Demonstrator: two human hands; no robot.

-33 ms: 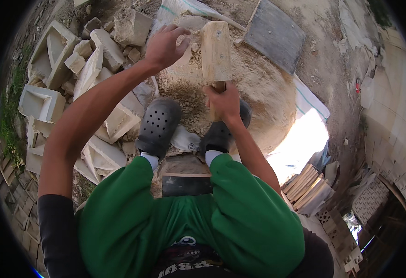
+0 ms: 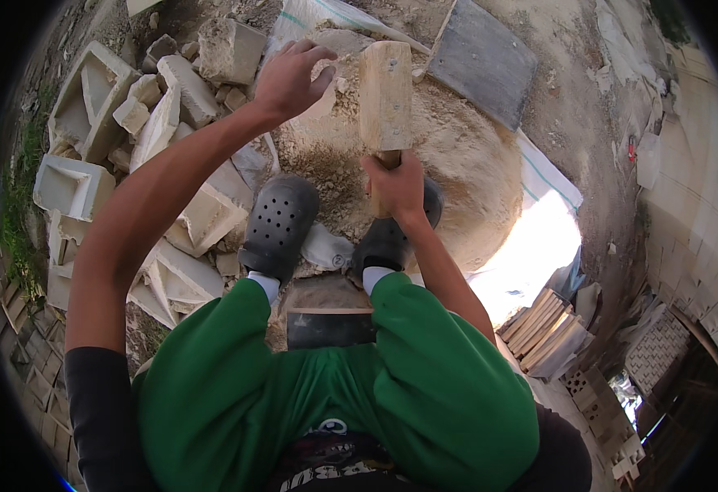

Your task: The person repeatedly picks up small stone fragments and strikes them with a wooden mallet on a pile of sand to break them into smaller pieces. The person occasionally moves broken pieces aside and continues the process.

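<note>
My right hand [image 2: 397,184] is wrapped around the handle of a wooden mallet [image 2: 385,98], just in front of my right shoe. The mallet's pale, blocky head points away from me, over a mound of crumbled tan material [image 2: 334,180]. To the left, my left hand [image 2: 293,79] is held out with its fingers bent and the thumb apart, and nothing shows in it. It is nearest to the far left side of the mound. Whether its fingertips touch the material I cannot tell.
Broken pale blocks and hollow cast pieces [image 2: 207,209] are heaped at the left. A dark flat slab [image 2: 482,61] lies far right, beside a white sheet [image 2: 543,184] under the mound. My dark clogs [image 2: 281,225] stand close by. Stacked wooden slats [image 2: 539,332] sit at the right.
The mallet and my right hand have shifted very slightly toward me. My left hand keeps almost the same place.
</note>
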